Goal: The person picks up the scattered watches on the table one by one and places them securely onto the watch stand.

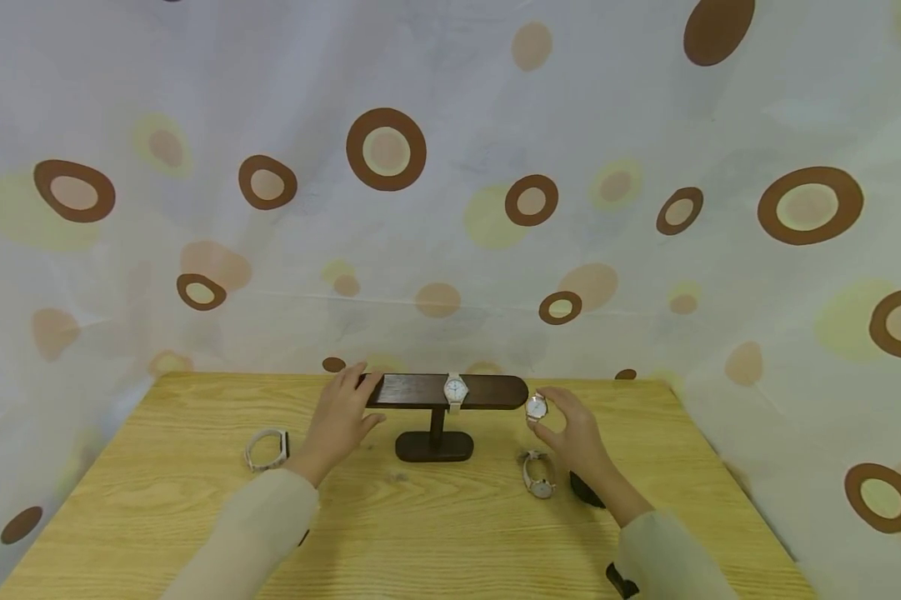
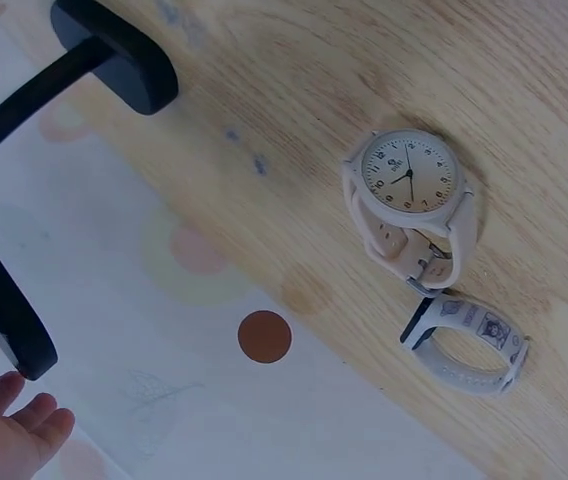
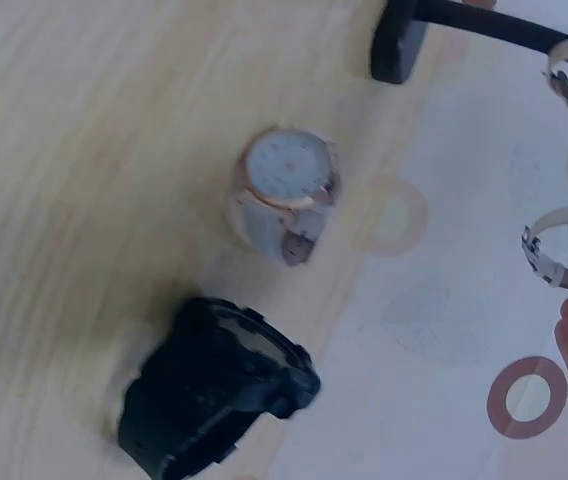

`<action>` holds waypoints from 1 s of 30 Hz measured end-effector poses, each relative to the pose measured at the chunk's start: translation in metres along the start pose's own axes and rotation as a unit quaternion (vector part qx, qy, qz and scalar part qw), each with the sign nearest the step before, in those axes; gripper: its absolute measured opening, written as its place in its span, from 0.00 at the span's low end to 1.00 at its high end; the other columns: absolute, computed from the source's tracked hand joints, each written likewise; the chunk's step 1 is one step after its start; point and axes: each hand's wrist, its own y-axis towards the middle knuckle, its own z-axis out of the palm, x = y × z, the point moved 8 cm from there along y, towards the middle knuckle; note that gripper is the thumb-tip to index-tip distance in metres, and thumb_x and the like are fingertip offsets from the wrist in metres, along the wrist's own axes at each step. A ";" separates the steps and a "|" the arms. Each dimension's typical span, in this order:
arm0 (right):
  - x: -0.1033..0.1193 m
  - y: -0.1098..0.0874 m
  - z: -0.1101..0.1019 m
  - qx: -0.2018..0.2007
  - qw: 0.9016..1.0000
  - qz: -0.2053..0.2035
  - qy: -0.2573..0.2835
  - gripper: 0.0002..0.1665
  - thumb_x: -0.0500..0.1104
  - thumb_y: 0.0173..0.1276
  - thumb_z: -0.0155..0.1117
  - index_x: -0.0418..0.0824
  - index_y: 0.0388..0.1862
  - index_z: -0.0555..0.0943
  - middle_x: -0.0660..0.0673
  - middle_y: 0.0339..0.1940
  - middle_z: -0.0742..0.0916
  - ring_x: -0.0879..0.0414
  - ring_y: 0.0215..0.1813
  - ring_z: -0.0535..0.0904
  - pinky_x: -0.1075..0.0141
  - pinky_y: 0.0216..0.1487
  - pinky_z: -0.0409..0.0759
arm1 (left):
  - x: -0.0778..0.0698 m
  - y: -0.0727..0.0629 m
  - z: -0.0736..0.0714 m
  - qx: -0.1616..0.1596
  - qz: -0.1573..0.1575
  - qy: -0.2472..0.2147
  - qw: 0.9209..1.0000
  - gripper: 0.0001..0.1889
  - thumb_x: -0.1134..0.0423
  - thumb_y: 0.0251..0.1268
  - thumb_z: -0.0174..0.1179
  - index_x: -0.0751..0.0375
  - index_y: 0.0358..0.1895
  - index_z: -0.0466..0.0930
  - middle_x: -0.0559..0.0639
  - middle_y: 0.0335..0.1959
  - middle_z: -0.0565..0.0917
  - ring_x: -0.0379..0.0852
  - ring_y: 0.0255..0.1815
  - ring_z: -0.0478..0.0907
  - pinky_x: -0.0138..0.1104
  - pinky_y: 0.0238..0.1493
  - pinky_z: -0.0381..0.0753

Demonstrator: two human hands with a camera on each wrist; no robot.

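My left hand touches the left end of a dark wooden watch stand, fingers extended and thumb lower down. A white-strapped wristwatch is looped over the stand's bar, right of its middle. At the bar's right end my right hand pinches a second wristwatch, pale-strapped and round-faced, between thumb and fingers. In the right wrist view its closed strap shows beside the bar end. Below that hand on the table are a rose-gold-rimmed watch and a bulky black watch.
Left of the stand lies a pale patterned band with a dark edge; beside it is a light pink watch. A small black object lies by the right sleeve. A spotted cloth hangs behind the wooden table.
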 end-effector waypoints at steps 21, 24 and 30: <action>-0.013 0.031 0.010 0.153 0.983 0.086 0.049 0.29 0.34 0.56 0.68 0.29 0.57 0.73 0.31 0.55 0.79 0.38 0.55 0.75 0.46 0.58 0.75 | -0.004 0.008 0.010 0.050 -0.040 -0.099 0.993 0.25 0.68 0.57 0.62 0.68 0.59 0.69 0.65 0.56 0.71 0.63 0.61 0.67 0.48 0.58 0.75; -0.015 0.031 0.012 0.173 0.978 0.099 0.059 0.29 0.35 0.57 0.67 0.31 0.59 0.73 0.32 0.57 0.78 0.38 0.58 0.74 0.46 0.60 0.73 | -0.004 0.009 0.011 0.057 -0.042 -0.094 0.993 0.24 0.68 0.58 0.61 0.68 0.59 0.69 0.65 0.56 0.71 0.63 0.60 0.67 0.47 0.58 0.75; -0.016 0.033 0.017 0.205 0.971 0.105 0.062 0.30 0.37 0.58 0.67 0.32 0.60 0.72 0.32 0.60 0.77 0.37 0.61 0.72 0.45 0.61 0.72 | -0.002 0.009 0.014 0.075 -0.046 -0.085 0.992 0.24 0.68 0.59 0.60 0.67 0.60 0.68 0.65 0.57 0.70 0.63 0.61 0.66 0.47 0.58 0.75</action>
